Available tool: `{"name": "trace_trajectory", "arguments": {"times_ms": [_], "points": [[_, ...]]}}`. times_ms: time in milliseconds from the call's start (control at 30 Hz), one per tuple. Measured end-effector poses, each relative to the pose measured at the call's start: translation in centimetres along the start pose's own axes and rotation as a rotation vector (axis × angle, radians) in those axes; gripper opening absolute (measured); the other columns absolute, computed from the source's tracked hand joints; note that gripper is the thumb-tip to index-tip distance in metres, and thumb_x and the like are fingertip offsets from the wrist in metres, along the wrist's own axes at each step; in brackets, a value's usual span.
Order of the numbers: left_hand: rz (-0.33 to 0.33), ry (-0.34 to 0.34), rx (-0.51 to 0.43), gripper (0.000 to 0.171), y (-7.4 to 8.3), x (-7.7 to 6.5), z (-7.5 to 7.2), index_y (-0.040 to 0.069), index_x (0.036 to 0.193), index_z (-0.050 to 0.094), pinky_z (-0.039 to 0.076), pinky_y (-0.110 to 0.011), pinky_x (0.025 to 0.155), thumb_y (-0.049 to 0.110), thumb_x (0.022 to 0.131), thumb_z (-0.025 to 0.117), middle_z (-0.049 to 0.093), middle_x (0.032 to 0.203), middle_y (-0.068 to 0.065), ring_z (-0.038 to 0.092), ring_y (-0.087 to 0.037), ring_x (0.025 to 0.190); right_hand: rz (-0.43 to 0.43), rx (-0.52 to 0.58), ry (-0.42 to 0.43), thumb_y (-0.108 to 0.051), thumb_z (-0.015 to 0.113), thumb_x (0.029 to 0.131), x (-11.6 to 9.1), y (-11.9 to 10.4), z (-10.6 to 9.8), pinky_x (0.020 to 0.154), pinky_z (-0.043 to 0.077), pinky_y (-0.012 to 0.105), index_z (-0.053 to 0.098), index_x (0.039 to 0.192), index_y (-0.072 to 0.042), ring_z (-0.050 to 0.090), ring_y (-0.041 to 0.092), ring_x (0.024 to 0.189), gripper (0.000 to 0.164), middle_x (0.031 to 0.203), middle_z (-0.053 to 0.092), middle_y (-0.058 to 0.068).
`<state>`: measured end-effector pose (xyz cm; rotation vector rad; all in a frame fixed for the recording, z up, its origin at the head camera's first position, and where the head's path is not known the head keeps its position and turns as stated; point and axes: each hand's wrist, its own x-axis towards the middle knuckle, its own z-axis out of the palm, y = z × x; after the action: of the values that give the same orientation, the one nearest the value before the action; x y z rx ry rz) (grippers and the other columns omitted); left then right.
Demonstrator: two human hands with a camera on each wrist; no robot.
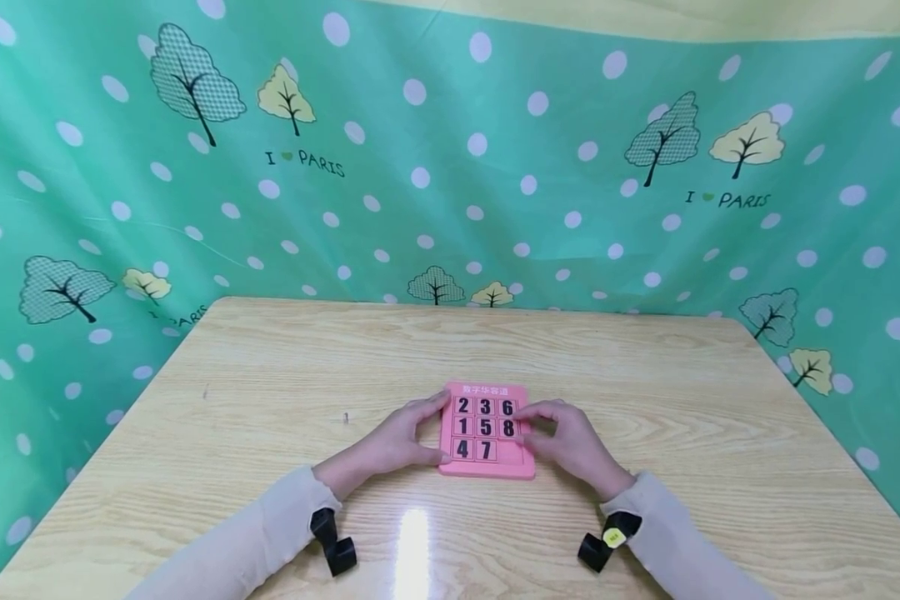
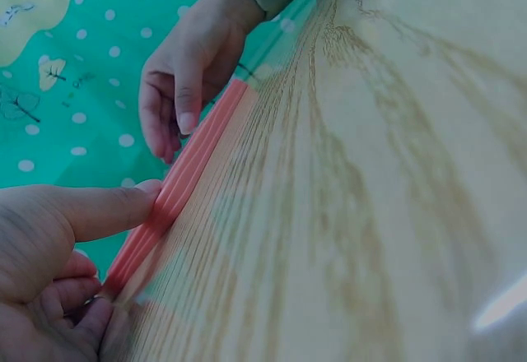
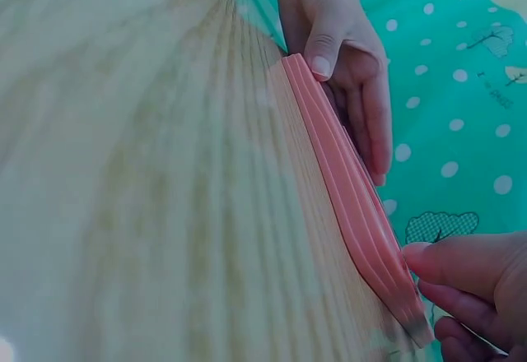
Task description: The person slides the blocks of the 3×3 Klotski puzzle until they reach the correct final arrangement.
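A pink number slide puzzle (image 1: 487,469) lies flat on the table, its tiles reading 2 3 6 in the top row, 1 5 8 in the middle and 4 7 at the bottom, with a gap at bottom right. My left hand (image 1: 397,437) holds the puzzle's left side, thumb by the lower corner and a finger by the upper one. At the right side, my right hand (image 1: 573,442) touches the puzzle around tile 8 (image 1: 507,428) with thumb and index finger spread. The left wrist view shows the pink edge (image 2: 185,169) side-on; the tile faces are hidden there.
The wood-grain table (image 1: 270,358) reaches back to a green dotted curtain (image 1: 450,208) printed with trees. Light glares off the tabletop in front of the puzzle. A black wrist camera (image 1: 333,542) is strapped on the left sleeve, another black camera (image 1: 607,537) on the right.
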<state>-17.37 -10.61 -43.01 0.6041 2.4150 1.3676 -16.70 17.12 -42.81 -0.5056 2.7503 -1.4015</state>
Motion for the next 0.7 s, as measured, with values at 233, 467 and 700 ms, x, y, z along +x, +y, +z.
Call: {"name": "trace_trajectory", "arguments": {"times_ms": [233,467,700], "points": [[0.000,0.002,-0.002,0.090,0.00,0.02,-0.01,0.008,0.147,0.030,0.015,-0.049,0.115,0.016,0.072,0.080,0.025,0.154,-0.003,0.021,-0.029,0.141,-0.005,0.033,-0.025,-0.007,0.076,0.075,-0.05,0.10,-0.09,0.094,0.045,0.048,0.072,0.101,-0.011,0.057,0.025,0.105,0.027,0.106,0.068,0.003],[0.019,0.006,0.003,0.090,-0.01,0.00,-0.05,0.006,0.147,0.030,0.016,-0.048,0.115,0.016,0.072,0.080,0.026,0.154,-0.005,0.022,-0.029,0.141,-0.010,0.066,-0.099,-0.013,0.077,0.076,-0.03,0.05,-0.55,0.098,0.043,0.049,0.071,0.102,-0.011,0.057,0.026,0.108,0.027,0.107,0.068,0.002],[0.040,0.009,0.011,0.090,0.13,-0.06,-0.12,0.004,0.146,0.031,0.016,-0.046,0.115,0.014,0.071,0.080,0.026,0.154,-0.007,0.023,-0.029,0.141,0.026,0.077,-0.170,-0.019,0.080,0.074,0.05,0.18,-0.98,0.097,0.042,0.046,0.072,0.100,-0.012,0.058,0.023,0.105,0.029,0.106,0.068,0.001]]}}
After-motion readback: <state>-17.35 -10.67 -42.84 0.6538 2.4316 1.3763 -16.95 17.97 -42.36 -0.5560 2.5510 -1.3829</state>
